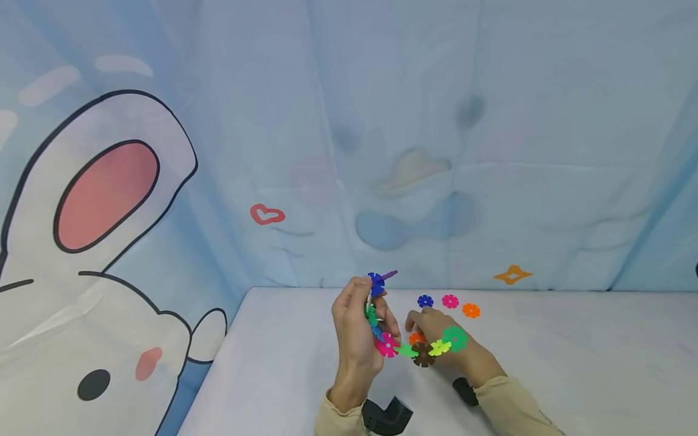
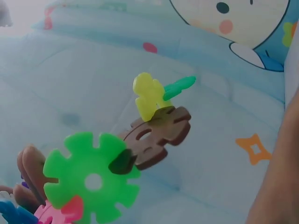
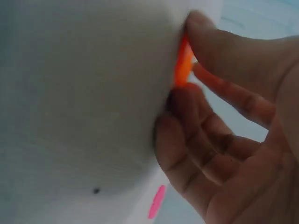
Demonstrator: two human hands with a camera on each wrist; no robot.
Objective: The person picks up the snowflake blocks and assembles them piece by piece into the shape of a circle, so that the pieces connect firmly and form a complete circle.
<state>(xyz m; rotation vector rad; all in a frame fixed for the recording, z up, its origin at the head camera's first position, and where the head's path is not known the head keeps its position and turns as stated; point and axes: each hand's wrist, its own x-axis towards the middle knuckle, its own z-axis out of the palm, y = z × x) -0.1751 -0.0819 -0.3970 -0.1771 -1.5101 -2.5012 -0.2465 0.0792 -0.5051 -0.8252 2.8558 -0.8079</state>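
Observation:
In the head view my left hand point(image 1: 354, 333) grips a chain of interlocking notched plastic discs. It runs from a purple disc point(image 1: 389, 274) and a blue disc point(image 1: 376, 283) at the top, past a pink disc point(image 1: 388, 345) and a brown disc point(image 1: 423, 355), to a green disc point(image 1: 455, 338) at the right end. The left wrist view shows the brown disc point(image 2: 159, 140) slotted into a large green disc point(image 2: 93, 158). Low at the tabletop, my right hand point(image 3: 229, 121) pinches a loose orange disc point(image 3: 183, 63) between thumb and fingers; the chain partly covers this in the head view.
Behind the right hand lie a loose blue disc point(image 1: 425, 301), a pink disc point(image 1: 449, 301) and another orange disc point(image 1: 471, 310) on the white table point(image 1: 589, 363). A printed blue curtain point(image 1: 545, 151) hangs along the table's back edge.

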